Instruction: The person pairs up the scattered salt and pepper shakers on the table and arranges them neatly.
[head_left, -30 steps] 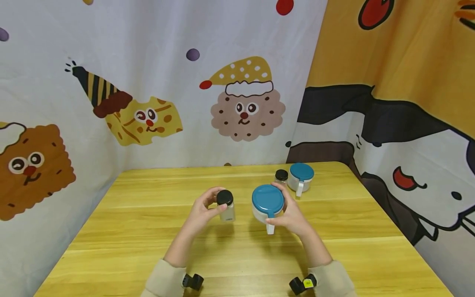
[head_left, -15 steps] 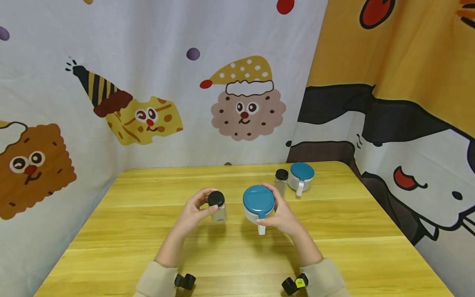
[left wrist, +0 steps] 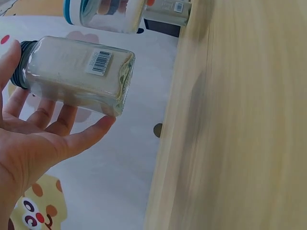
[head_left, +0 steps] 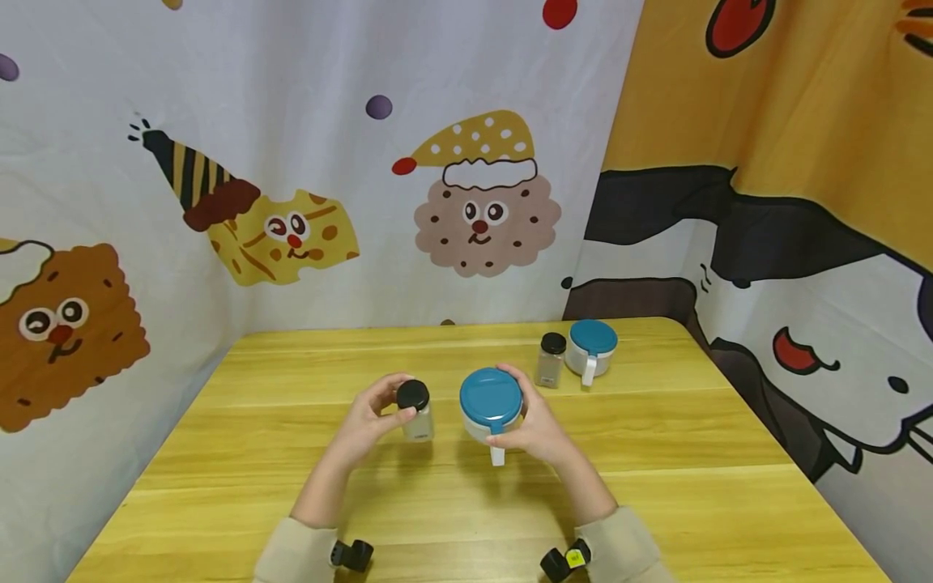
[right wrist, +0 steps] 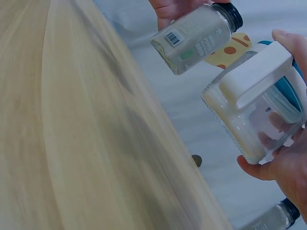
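Observation:
My left hand (head_left: 370, 419) grips a glass spice jar (left wrist: 79, 72) with a black lid, holding it upright just above the table. A barcode label and pale powder show through its glass in the left wrist view. To its right, my right hand (head_left: 538, 423) holds a clear seasoning pot (right wrist: 261, 112) by its side. That pot has a blue lid (head_left: 492, 397) and a white handle (right wrist: 256, 79) facing me. Both things are lifted off the wood, a small gap apart, with shadows beneath them.
Toward the back right of the wooden table (head_left: 291, 380) stand a second spice jar (head_left: 550, 366) with a black lid and a second blue-lidded pot (head_left: 591, 356), side by side. Printed curtains (head_left: 328, 121) hang behind and around the table.
Both hands have moved left across the table, carrying the spice jar and the blue-lidded pot with them. The second spice jar at the back now shows fully. The back pot has stayed in place.

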Tool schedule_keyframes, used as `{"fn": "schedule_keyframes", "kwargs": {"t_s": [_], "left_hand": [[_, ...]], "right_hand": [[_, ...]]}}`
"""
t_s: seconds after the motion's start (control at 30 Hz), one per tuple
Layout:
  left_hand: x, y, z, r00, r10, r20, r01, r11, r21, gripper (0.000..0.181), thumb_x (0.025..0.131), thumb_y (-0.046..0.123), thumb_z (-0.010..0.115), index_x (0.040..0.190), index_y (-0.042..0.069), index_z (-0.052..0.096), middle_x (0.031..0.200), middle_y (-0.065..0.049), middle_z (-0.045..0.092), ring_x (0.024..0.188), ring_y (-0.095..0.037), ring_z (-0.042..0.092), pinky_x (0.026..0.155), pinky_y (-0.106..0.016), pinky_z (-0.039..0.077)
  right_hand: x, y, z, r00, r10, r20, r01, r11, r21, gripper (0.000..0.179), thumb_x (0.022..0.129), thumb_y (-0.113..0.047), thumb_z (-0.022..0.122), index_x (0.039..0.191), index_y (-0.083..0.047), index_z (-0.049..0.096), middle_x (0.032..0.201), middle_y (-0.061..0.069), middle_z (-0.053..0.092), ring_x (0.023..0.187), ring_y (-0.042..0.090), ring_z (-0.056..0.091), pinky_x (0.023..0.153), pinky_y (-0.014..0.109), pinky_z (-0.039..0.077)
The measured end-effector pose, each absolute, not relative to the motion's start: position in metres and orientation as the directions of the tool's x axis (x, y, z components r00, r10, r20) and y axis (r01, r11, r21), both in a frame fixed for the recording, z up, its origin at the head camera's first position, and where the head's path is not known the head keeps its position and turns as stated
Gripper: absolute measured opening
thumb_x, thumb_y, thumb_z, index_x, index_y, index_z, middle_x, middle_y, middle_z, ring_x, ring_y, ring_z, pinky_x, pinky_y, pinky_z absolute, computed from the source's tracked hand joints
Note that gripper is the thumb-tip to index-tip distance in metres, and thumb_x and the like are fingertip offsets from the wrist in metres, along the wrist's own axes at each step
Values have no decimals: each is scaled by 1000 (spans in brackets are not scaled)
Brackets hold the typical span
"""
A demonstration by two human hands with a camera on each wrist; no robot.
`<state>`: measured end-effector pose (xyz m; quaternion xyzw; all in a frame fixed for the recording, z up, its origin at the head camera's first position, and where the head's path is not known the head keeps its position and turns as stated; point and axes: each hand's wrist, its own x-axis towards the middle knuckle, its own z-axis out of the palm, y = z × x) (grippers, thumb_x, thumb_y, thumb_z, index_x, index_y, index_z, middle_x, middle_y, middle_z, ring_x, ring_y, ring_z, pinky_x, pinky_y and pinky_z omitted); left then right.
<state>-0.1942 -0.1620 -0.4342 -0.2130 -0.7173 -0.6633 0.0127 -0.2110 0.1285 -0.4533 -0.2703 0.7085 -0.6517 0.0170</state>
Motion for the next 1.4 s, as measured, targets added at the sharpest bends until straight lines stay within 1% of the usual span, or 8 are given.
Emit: {"fn": "schedule_keyframes", "kwargs": {"t_s": [0.23, 0.33, 0.5, 0.67, 0.77, 0.97, 1.2, 1.4], "left_hand": [[-195, -171, -438, -905, 298, 303, 329, 43, 943, 41, 87, 2, 68, 126, -1, 54, 114, -11, 61, 102, -27, 54, 82, -42, 46], [-196, -175, -439, -909, 294, 296, 323, 46, 945, 41, 88, 2, 68, 126, -1, 54, 115, -13, 61, 103, -27, 54, 83, -44, 45], [-197, -181, -440, -917, 279, 286, 310, 44, 950, 41, 88, 2, 68, 126, -2, 53, 116, -15, 60, 105, -27, 54, 84, -44, 45], [-198, -187, -441, -923, 271, 274, 295, 40, 955, 42, 88, 2, 67, 128, -3, 52, 116, -11, 61, 108, -24, 54, 85, -42, 45], [-198, -192, -441, -924, 272, 267, 289, 42, 956, 43, 89, 2, 67, 128, -3, 51, 116, -9, 61, 109, -23, 54, 87, -43, 44], [-199, -198, -442, -919, 282, 276, 299, 43, 953, 42, 88, 1, 67, 127, -4, 52, 114, -7, 62, 108, -24, 54, 88, -45, 42], [-201, -203, -445, -911, 298, 285, 311, 44, 949, 41, 89, 0, 65, 127, -5, 51, 113, -8, 61, 107, -24, 54, 87, -42, 43], [-202, -211, -447, -911, 299, 283, 317, 70, 946, 41, 90, 1, 64, 128, -4, 50, 112, -11, 60, 108, -23, 54, 87, -43, 42]], "right_hand": [[-209, 118, -451, -866, -408, 290, -321, 8, -947, 104, 64, 6, 84, 148, -14, 27, 140, 17, 42, 122, 35, 46, 100, 54, 34], [-204, 113, -443, -862, -418, 286, -319, 7, -948, 103, 64, 7, 83, 148, -7, 25, 139, 21, 42, 122, 37, 45, 100, 55, 33], [-194, 105, -428, -860, -422, 286, -318, 4, -948, 101, 64, 6, 83, 146, -1, 25, 137, 24, 42, 121, 39, 45, 101, 55, 33], [-192, 99, -428, -870, -414, 267, -297, 9, -955, 101, 64, 6, 83, 147, -3, 26, 138, 22, 42, 122, 38, 45, 101, 54, 32], [-192, 96, -429, -875, -413, 253, -278, 1, -961, 100, 65, 7, 82, 147, -7, 27, 138, 22, 42, 122, 37, 45, 102, 53, 32], [-192, 90, -430, -880, -407, 245, -269, 2, -963, 101, 65, 7, 83, 147, -9, 27, 138, 22, 43, 121, 36, 46, 101, 51, 34], [-192, 82, -428, -880, -406, 248, -276, 10, -961, 100, 66, 5, 83, 147, -9, 27, 137, 23, 43, 121, 38, 46, 100, 54, 34], [-192, 77, -430, -884, -406, 233, -258, 7, -966, 101, 65, 5, 83, 147, -10, 27, 137, 21, 43, 121, 36, 47, 100, 52, 35]]}}
